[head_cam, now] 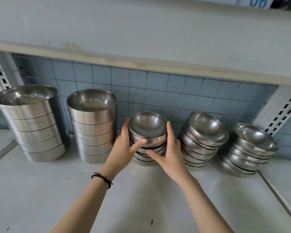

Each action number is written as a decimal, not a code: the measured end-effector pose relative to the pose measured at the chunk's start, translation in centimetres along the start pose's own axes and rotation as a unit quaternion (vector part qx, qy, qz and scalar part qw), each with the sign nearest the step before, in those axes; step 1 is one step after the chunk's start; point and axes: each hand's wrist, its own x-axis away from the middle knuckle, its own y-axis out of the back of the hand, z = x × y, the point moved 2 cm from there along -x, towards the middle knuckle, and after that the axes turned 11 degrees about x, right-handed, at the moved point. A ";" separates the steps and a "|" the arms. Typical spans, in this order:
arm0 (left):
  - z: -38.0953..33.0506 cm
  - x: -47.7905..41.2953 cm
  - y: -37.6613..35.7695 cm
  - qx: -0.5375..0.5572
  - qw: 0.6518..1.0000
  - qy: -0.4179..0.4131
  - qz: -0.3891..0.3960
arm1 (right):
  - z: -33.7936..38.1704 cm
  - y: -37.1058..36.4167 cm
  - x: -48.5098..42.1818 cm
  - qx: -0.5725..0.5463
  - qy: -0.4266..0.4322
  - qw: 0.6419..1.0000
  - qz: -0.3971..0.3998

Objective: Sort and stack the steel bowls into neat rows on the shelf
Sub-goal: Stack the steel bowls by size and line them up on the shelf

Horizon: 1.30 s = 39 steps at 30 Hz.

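Observation:
A stack of small round steel bowls stands in the middle of the white shelf. My left hand grips the stack's left side, thumb across the front of the upper bowls. My right hand grips the right side, thumb on the lower bowls. Two more stacks of small bowls stand to the right, one leaning and one further right. Two tall stacks of large straight-sided bowls stand to the left, the nearer and the far-left one.
An upper shelf overhangs the stacks. Blue tiles form the back wall. Slotted white uprights stand at the right and far left. A seam at the right edge borders the neighbouring shelf board.

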 end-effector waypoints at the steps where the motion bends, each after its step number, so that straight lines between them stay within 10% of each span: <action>1: 0.0 0.0 0.0 -0.001 1.000 0.000 0.000 | -0.2 -0.1 0.1 0.007 0.004 1.000 0.002; 39: 2.2 0.4 -0.2 0.040 0.994 0.019 0.096 | 0.1 -1.2 1.4 -0.079 -0.023 0.996 -0.043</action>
